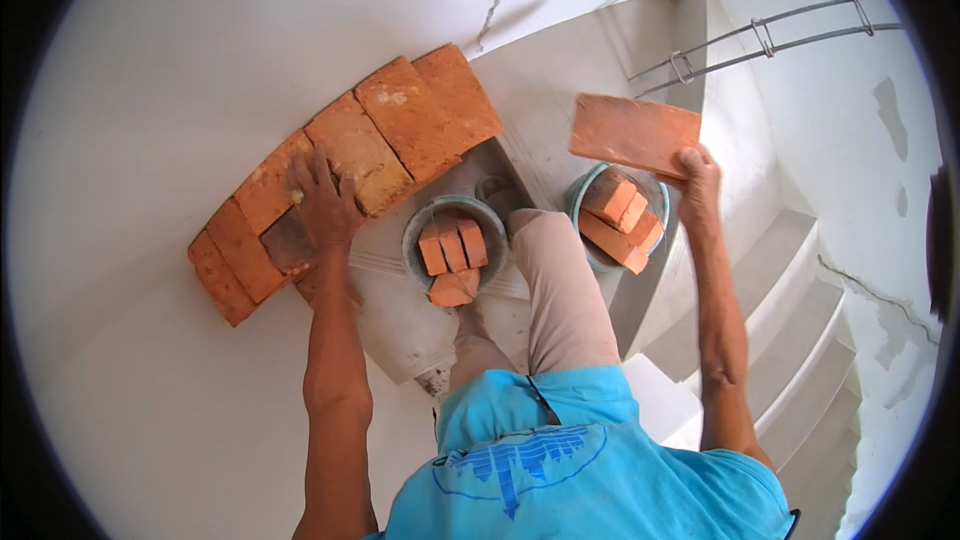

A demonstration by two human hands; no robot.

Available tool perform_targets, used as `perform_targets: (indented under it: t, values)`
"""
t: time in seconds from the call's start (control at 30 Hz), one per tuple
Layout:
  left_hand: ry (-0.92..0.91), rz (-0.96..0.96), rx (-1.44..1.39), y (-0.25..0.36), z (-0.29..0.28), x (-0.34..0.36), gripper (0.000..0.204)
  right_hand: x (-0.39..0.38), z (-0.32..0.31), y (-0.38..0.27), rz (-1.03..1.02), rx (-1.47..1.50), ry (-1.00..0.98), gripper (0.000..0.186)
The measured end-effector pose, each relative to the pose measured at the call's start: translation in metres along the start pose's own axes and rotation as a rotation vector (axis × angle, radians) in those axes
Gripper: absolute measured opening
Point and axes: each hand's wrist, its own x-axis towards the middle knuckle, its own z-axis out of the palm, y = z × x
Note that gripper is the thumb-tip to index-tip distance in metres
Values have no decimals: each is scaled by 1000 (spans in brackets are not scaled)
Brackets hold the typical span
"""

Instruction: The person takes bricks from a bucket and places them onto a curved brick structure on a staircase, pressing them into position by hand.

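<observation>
My left hand [322,202] rests with fingers spread on a curved stack of orange bricks [408,110] along the wall, beside a darker section. My right hand [697,175] grips a flat orange brick [632,132], held up above the right-hand bucket. This bucket [660,200] holds several loose bricks [620,235]. A second bucket [413,252], between the stack and my legs, holds several smaller brick pieces [450,245].
Pale stairs [790,310] curve down at the right beside a cracked white wall [840,140]. A metal ladder-like frame [765,35] juts across the upper right. My legs [560,310] stand on a grey landing between the buckets and stair edge.
</observation>
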Motion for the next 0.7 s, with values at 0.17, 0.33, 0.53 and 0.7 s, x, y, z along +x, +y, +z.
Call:
perform_targets:
  t: [0.17, 0.33, 0.53, 0.7]
  values:
    - [45, 43, 7, -11, 10, -2, 68, -13, 144, 36, 153, 537, -38, 46]
    - [34, 25, -85, -6, 4, -3, 68, -16, 232, 59, 222, 735, -60, 42]
    - [101, 92, -41, -5, 9, -3, 68, -12, 282, 89, 303, 852, -48, 42]
    - [99, 82, -35, -11, 10, -3, 70, -27, 291, 88, 389, 639, -90, 43]
